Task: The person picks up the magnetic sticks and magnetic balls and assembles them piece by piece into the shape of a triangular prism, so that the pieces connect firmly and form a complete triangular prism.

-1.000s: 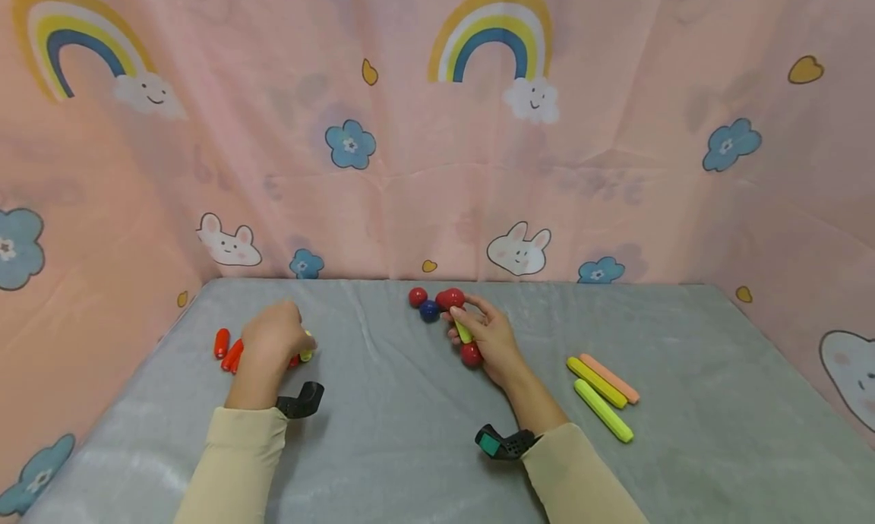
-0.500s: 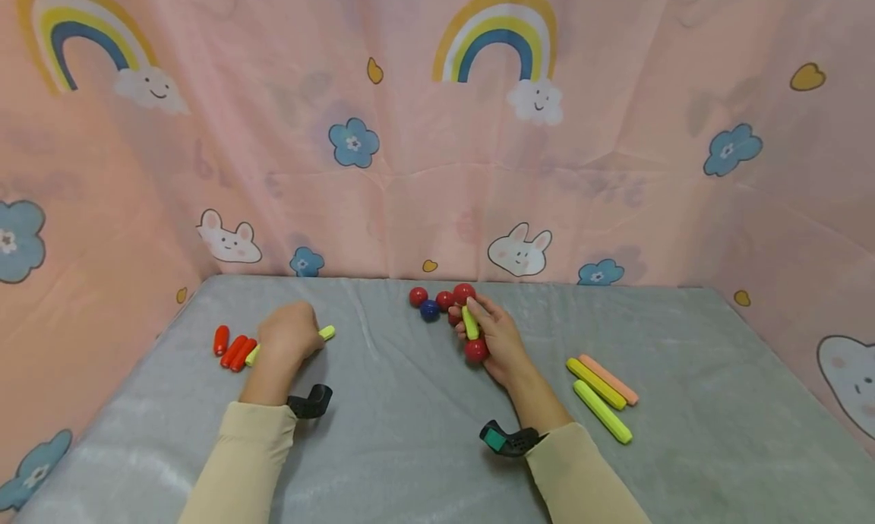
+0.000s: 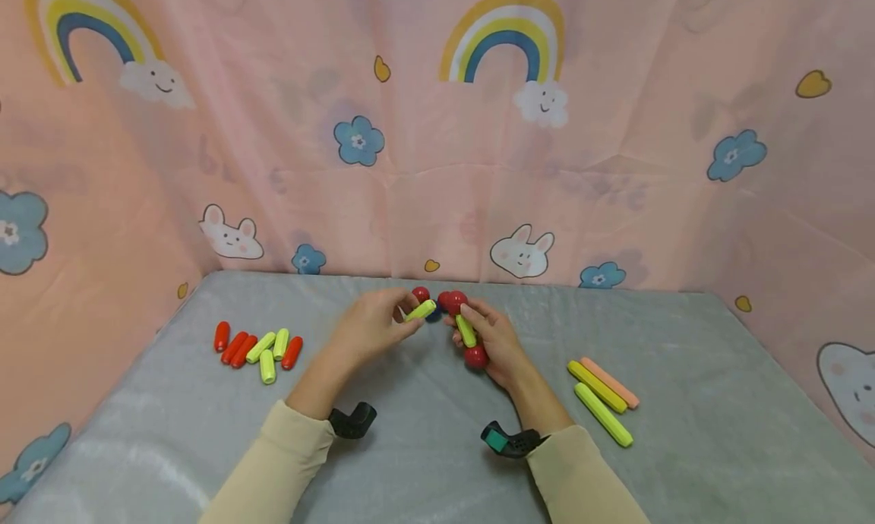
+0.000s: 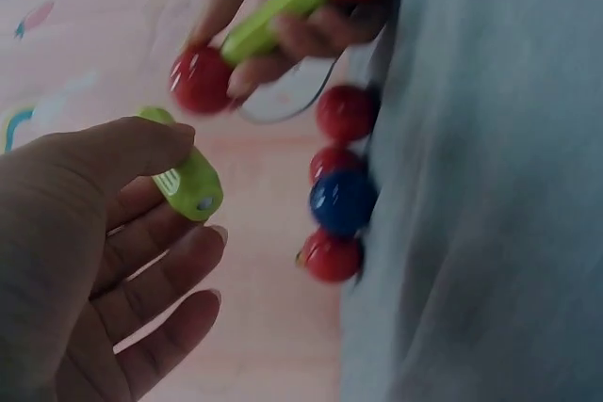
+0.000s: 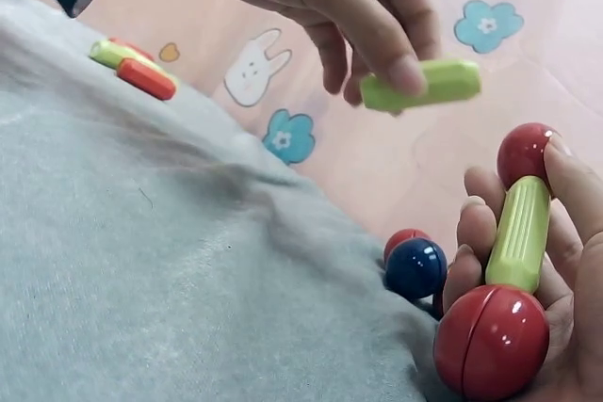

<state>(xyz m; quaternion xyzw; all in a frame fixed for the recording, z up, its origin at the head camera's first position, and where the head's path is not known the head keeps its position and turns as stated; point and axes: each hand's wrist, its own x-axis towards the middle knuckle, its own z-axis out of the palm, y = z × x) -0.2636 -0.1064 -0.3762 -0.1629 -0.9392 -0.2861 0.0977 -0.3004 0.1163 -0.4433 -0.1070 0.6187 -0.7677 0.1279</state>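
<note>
My left hand (image 3: 365, 323) pinches a short lime-green rod (image 4: 193, 181) between thumb and fingers, raised above the cloth. One end of this rod shows a small silvery spot in the left wrist view. My right hand (image 3: 504, 345) grips another short lime-green rod (image 5: 520, 233) with a glossy red ball (image 5: 492, 341) at its near end and a second red ball (image 5: 526, 152) at its far end. The left hand's rod is apart from this piece. Just beyond the hands, a dark blue ball (image 4: 343, 202) sits among several red balls (image 4: 347, 113) on the cloth.
Short red rods (image 3: 222, 336) and short lime-green rods (image 3: 267, 367) lie grouped at left. Longer rods lie at right: peach (image 3: 611, 383), yellow (image 3: 596, 385) and lime-green (image 3: 604, 415). Grey cloth (image 3: 410, 448) covers the table; a pink patterned curtain (image 3: 410, 213) hangs behind.
My left hand has picked a lime-green rod from the left group and carried it rightward to near the right hand. The right hand keeps its rod and balls, shifting only slightly.
</note>
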